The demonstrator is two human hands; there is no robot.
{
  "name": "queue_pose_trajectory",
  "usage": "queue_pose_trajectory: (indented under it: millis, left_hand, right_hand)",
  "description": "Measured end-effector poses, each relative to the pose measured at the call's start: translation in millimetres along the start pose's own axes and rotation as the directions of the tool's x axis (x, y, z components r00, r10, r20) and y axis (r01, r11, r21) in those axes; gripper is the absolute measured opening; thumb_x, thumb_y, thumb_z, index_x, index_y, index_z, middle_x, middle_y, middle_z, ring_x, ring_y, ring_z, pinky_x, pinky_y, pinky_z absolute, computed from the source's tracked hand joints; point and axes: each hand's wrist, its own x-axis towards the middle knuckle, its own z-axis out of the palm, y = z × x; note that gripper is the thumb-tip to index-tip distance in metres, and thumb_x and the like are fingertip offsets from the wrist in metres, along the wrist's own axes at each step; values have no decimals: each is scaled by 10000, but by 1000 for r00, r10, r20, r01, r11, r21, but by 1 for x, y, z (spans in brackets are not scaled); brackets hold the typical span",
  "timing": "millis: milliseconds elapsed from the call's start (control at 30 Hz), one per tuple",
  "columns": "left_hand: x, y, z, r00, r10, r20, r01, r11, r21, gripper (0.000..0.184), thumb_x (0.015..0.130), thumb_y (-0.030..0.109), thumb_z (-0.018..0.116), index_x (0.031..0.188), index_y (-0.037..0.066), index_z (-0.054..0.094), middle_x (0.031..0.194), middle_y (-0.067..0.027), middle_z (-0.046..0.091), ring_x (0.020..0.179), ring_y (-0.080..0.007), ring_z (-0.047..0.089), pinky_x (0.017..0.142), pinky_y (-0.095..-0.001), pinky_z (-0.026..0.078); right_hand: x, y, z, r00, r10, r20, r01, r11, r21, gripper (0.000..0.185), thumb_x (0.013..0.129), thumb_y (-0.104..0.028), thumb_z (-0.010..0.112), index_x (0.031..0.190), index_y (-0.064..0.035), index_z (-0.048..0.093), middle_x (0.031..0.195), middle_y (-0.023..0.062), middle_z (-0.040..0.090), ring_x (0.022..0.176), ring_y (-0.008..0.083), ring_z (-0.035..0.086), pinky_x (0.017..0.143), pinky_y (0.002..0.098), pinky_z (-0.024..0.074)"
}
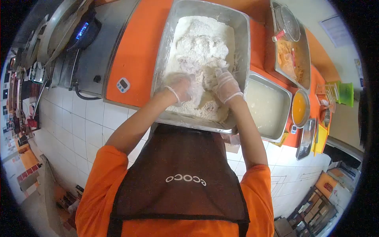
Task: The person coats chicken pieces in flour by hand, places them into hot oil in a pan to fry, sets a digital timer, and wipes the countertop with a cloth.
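A deep metal tray point(245, 47) in front of me holds white flour point(227, 33) and a heap of flour-coated pieces point(201, 47), which look like raw meat. My left hand point(181, 87), in a clear plastic glove, is in the flour at the tray's left side. Motion smears its fingers, so its grip does not show. On the right, my right hand point(227, 86), also gloved, has its fingers curled round a floured piece point(211, 81). Another coated piece point(209, 107) lies near the tray's front end.
Right of the tray stands a metal pan of whitish liquid point(266, 104), then a bowl of orange liquid point(299, 108). A strainer point(288, 23) rests over another tray point(304, 75) behind. On the orange counter point(136, 51) lies a white timer point(123, 84), beside metal cooking equipment point(104, 35).
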Motion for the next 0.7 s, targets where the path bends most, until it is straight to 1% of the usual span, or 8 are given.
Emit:
queue_pose_trajectory:
  millis: [200,233,300,333,400,500,600,700]
  left_hand:
    - [2,15,-31,980,-30,196,20,998,52,420,723,307,760,1037,52,651,1053,-199,664,1003,-371,634,891,-458,494]
    - [0,13,-22,991,50,122,-56,998,40,406,729,295,751,1037,51,651,1037,-202,664,992,-372,634,882,-457,494]
    - [-6,9,-9,978,206,-32,-205,978,39,378,742,272,732,1036,49,651,1006,-207,664,969,-374,635,865,-457,495]
    - [-4,8,-15,994,109,20,-108,994,-28,358,747,256,724,1031,53,649,986,-207,665,953,-373,638,857,-456,494]
    - [3,7,-33,986,-73,147,94,985,-144,318,757,226,710,1021,60,646,947,-206,666,920,-369,642,841,-453,493]
    - [5,6,-19,994,-98,50,106,976,-190,271,768,192,699,1001,68,635,920,-193,672,894,-356,651,820,-450,494]
    - [5,13,-10,998,0,-62,-7,994,-110,237,771,149,685,984,65,622,863,-170,669,854,-357,652,781,-448,498]
    - [3,17,-42,986,-164,-1,146,884,-443,232,765,122,675,975,43,615,859,-177,657,839,-355,645,759,-442,499]
  right_hand:
    - [12,-26,-53,952,213,219,-211,977,-33,343,862,-212,568,1118,4,638,1137,222,624,1103,353,584,963,388,471]
    - [12,-29,-56,937,259,233,-255,966,-49,343,864,-208,566,1117,11,639,1149,226,619,1115,355,580,968,384,469]
    - [9,-23,-45,936,19,352,116,926,-359,353,881,-225,555,1124,20,633,1167,235,613,1116,366,581,973,385,464]
    - [8,-19,-38,898,-77,433,301,825,-478,359,890,-233,550,1127,24,630,1176,240,610,1116,372,581,976,385,462]
    - [4,-11,-29,981,-85,173,140,929,-342,373,905,-264,538,1124,27,624,1185,245,606,1110,372,581,977,391,458]
    - [3,-11,-23,997,61,-52,-62,998,-19,340,886,-244,570,1140,-23,616,1126,214,620,1054,373,591,931,430,475]
    - [7,-13,-30,984,127,-123,-111,985,129,329,864,-230,605,1135,-44,617,1059,206,634,1005,381,600,890,445,490]
    - [10,-16,-55,970,244,13,-243,960,139,338,874,-242,586,1118,-11,621,1073,209,638,1048,350,598,930,427,475]
